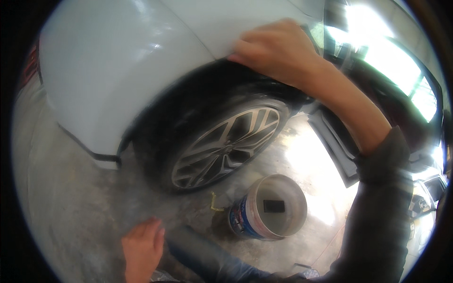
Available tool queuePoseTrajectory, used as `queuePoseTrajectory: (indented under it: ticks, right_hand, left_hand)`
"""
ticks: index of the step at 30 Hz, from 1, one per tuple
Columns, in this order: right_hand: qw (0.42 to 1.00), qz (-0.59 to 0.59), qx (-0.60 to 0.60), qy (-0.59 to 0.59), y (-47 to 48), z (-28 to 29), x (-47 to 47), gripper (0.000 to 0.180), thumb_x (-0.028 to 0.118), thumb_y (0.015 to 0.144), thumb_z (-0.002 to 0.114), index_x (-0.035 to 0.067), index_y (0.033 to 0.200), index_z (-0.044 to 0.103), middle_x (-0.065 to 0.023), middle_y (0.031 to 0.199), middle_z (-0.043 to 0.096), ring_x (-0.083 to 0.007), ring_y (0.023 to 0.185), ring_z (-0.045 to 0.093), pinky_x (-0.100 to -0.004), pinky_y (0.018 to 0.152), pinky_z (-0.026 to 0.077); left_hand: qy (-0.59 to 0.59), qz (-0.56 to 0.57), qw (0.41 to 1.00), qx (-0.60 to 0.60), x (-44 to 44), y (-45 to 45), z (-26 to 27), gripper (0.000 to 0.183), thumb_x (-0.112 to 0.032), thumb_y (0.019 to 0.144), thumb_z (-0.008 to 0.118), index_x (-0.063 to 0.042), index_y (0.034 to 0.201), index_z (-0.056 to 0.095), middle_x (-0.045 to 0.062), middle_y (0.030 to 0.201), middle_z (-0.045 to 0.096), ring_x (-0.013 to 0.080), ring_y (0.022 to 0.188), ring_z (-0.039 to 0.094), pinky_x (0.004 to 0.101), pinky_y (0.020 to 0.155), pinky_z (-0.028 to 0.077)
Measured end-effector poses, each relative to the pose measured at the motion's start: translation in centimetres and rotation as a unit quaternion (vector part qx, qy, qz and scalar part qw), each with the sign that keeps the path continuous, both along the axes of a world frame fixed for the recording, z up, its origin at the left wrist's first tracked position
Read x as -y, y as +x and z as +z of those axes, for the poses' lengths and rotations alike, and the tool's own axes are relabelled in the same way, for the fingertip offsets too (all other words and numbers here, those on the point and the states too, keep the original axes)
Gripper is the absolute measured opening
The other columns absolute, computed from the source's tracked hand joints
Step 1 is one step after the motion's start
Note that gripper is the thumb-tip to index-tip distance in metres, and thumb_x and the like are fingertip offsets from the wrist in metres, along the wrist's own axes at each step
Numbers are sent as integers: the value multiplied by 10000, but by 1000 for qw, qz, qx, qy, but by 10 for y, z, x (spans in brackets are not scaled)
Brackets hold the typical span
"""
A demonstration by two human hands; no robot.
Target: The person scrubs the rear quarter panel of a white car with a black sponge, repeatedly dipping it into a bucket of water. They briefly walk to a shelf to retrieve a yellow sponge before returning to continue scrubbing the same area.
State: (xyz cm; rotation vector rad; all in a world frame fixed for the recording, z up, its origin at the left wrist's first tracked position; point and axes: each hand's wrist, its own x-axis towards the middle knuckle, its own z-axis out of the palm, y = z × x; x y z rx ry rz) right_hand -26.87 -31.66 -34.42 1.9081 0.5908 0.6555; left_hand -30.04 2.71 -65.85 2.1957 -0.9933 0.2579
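My right hand (276,53) is bent against the white body panel (226,24) of a car, just above the black wheel arch (198,81). Its fingers are curled and blurred, so anything under them is hidden. The arch curves over a tyre with a multi-spoke alloy wheel (226,150). Low in the view, my left hand (143,244) hangs beside my jeans-clad leg (212,258), apart from the car. Its fingers are loosely bent. I see no object in it, though its palm is hidden.
A paint bucket (244,219) stands beside the wheel, holding cloudy liquid and a dark rectangular block (274,206). A yellow strip (213,202) lies on the concrete floor (81,208). An open car door (332,148) juts out at right, with another vehicle (423,198) beyond.
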Motion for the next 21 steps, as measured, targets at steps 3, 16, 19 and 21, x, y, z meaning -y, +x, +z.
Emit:
queuePoseTrajectory:
  ticks: [3,16,19,21]
  right_hand:
    - [1000,-3,-6,2,3,-2,-9,88,78,822,707,115,747,681,-50,746,700,-252,758,748,-367,642,587]
    - [994,-83,14,68,-13,15,57,246,376,970,681,153,866,688,-34,795,711,-290,780,729,-412,674,571]
    - [985,-139,35,93,-34,32,105,302,426,973,668,143,871,674,-40,795,710,-312,779,717,-434,663,558]
    - [978,-171,48,110,-45,34,139,336,451,975,661,136,861,664,-43,792,708,-323,776,711,-448,659,549]
  left_hand:
    - [5,-2,1000,22,-4,4,-4,236,-147,866,762,-93,1086,695,99,1091,762,330,891,729,442,736,580]
    - [10,-8,1000,4,2,11,-6,224,-114,881,744,-55,1096,720,144,1063,757,371,896,712,458,765,559]
    - [41,3,999,31,-7,12,-10,226,-139,894,743,-52,1102,720,147,1050,753,376,891,703,462,763,546]
    - [53,11,997,63,-9,14,-21,231,-160,903,744,-50,1104,718,148,1052,752,377,907,699,462,769,542]
